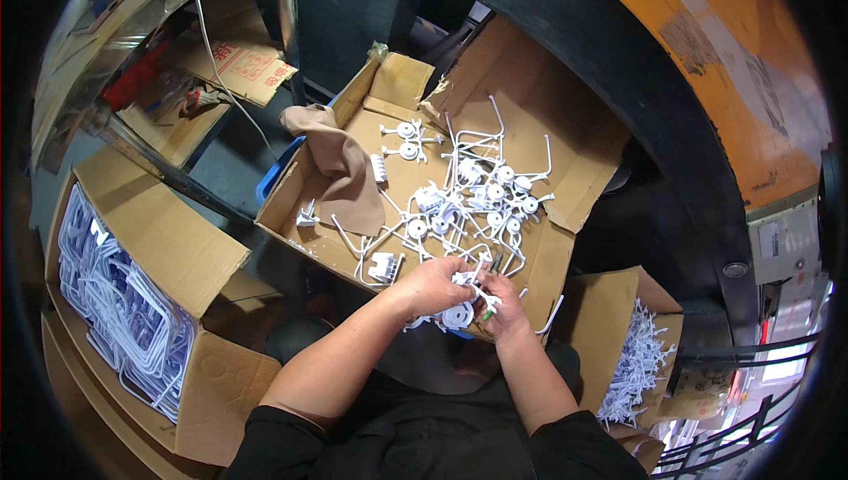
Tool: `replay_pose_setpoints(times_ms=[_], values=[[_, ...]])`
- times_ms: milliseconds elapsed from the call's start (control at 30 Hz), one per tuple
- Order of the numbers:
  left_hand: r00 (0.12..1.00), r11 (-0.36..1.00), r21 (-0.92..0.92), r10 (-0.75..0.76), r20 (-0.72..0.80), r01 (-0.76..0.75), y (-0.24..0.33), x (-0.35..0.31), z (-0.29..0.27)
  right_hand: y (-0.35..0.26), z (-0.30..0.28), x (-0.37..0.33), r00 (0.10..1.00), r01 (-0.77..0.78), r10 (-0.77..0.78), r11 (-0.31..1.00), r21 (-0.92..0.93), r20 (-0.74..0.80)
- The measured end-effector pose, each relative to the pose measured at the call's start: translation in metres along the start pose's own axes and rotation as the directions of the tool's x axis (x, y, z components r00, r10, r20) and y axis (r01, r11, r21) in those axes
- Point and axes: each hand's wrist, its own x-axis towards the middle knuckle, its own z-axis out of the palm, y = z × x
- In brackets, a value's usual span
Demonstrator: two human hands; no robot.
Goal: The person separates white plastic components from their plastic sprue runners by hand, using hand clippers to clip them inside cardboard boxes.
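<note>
Both my hands meet over the near edge of a shallow cardboard box (402, 122). My left hand (431, 289) is closed on a white moulded plastic part (466, 279) with short branching arms. My right hand (503, 305) is closed beside it, around a slim tool with dark tips (496, 263) and a bit of green; its kind is partly hidden by the fingers. Just below the hands hangs a white plastic piece with a round disc (458, 315). Beyond them lies a heap of white plastic parts with discs and bent rods (495, 193).
A brown cloth (340, 166) drapes over the box's left side. At left, a carton (221, 392) holds many bent white rods (124, 303). At right, another carton (579, 303) holds small white pieces (636, 365). A black and orange machine (698, 65) curves along the far right.
</note>
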Motion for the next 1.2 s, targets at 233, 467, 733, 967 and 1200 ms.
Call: replay_pose_setpoints(times_ms=[233,467,733,967,1200], values=[[1.0,0.993,0.116,0.015,-0.013,-0.013,0.005,-0.001,0.0,0.013,-0.009,0.011,0.994,-0.025,0.028,0.999,0.03,-0.104],[0.999,0.991,0.135,0.007,-0.034,-0.003,0.007,-0.003,-0.001,0.022,-0.012,0.018,0.989,-0.011,0.019,0.999,0.052,-0.147],[0.999,0.989,0.147,-0.031,-0.026,0.034,0.013,-0.006,-0.002,0.029,-0.019,0.025,0.986,-0.049,0.067,0.991,0.124,-0.15],[0.999,0.986,0.158,-0.04,-0.036,0.045,0.008,-0.003,-0.001,0.034,-0.021,0.03,0.981,-0.103,0.125,0.984,0.142,-0.152],[0.997,0.979,0.201,-0.012,-0.08,0.028,0.003,-0.001,0.002,0.036,-0.032,0.031,0.99,-0.093,0.104,0.99,0.101,-0.1]])
